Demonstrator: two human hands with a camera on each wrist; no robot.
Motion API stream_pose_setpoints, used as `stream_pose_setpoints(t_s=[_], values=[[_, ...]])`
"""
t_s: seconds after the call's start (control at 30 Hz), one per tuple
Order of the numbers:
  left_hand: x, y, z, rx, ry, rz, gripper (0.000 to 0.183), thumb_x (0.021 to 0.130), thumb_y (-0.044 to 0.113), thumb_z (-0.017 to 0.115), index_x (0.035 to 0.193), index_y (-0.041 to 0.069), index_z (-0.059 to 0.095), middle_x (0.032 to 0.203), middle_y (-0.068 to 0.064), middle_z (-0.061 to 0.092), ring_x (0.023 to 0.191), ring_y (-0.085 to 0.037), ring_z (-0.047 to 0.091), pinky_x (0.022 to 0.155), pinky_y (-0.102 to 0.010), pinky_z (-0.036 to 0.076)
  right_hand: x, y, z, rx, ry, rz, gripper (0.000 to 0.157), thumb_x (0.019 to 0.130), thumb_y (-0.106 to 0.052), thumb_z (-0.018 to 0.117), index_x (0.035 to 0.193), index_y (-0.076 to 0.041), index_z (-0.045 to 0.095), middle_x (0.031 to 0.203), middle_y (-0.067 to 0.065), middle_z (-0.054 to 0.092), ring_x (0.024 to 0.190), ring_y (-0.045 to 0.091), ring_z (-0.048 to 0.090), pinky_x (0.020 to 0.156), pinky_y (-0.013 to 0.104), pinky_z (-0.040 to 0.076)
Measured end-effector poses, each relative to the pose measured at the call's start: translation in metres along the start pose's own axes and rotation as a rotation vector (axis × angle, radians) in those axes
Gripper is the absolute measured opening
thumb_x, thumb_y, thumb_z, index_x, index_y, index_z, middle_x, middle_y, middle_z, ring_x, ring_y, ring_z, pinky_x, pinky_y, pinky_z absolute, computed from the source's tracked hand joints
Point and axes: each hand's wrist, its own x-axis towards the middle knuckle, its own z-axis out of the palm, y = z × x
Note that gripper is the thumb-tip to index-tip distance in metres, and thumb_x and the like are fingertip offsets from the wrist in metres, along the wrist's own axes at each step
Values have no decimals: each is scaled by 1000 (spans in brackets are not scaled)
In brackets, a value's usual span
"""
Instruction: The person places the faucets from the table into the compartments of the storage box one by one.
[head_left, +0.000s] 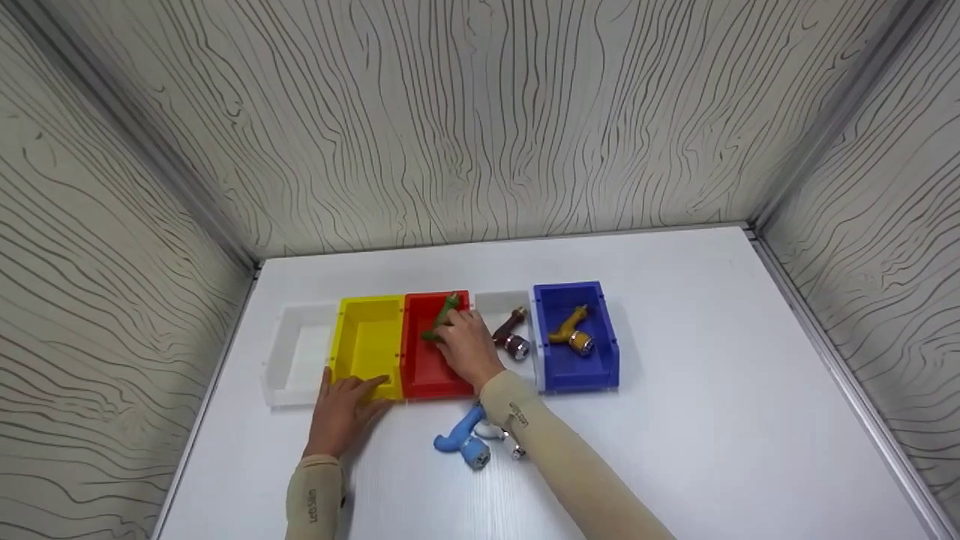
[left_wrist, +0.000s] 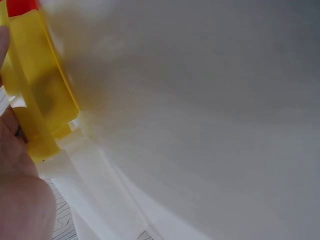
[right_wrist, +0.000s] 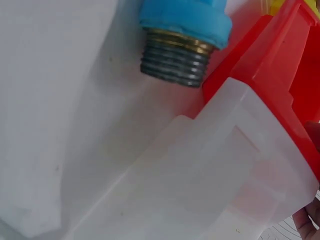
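My right hand (head_left: 466, 346) pinches a green tap (head_left: 442, 319) with a brass threaded end, over the back of the red bin (head_left: 435, 384). The fingers hide part of the tap. My left hand (head_left: 341, 412) holds the front wall of the yellow bin (head_left: 367, 330), with fingers over the edge and thumb in front. In the left wrist view, part of that hand shows against the yellow bin (left_wrist: 42, 75). A light-blue tap (head_left: 461, 439) lies on the table in front of the red bin. Beside it, a white tap (head_left: 491, 430) is partly hidden by my right forearm.
The bins stand in a row. A translucent white bin (head_left: 304, 352) is at the left end. Another white bin (head_left: 504, 300) holds a dark maroon tap (head_left: 511, 334). At the right end, a blue bin (head_left: 581, 375) holds a yellow tap (head_left: 574, 330). Wood-patterned panels (head_left: 480, 127) enclose the white table (head_left: 712, 420).
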Motion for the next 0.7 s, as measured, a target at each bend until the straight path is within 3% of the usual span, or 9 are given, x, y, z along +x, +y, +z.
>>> stream_pose_setpoints(t_s=[0.2, 0.4, 0.7], values=[[0, 0, -1, -13, -19, -20, 44, 92, 46, 76, 134, 37, 70, 106, 8, 68, 121, -18, 59, 134, -44, -5, 1, -1, -2, 18, -64, 29, 20, 92, -26, 81, 109, -16, 83, 107, 2, 69, 104, 21, 62, 99, 34, 51], [0, -1, -3, -7, -24, -22, 44, 92, 46, 76, 134, 36, 70, 106, 8, 67, 119, -18, 59, 134, -44, -5, 2, -3, -4, 26, -83, 5, 21, 93, -26, 80, 111, -17, 82, 109, 1, 70, 105, 20, 62, 100, 34, 51], [0, 0, -2, -30, -37, -30, 44, 92, 46, 76, 134, 37, 69, 106, 9, 66, 120, -18, 58, 134, -47, -4, 3, -5, -1, 128, -123, 35, 22, 92, -25, 80, 113, -16, 82, 111, 1, 70, 105, 21, 62, 100, 34, 53]])
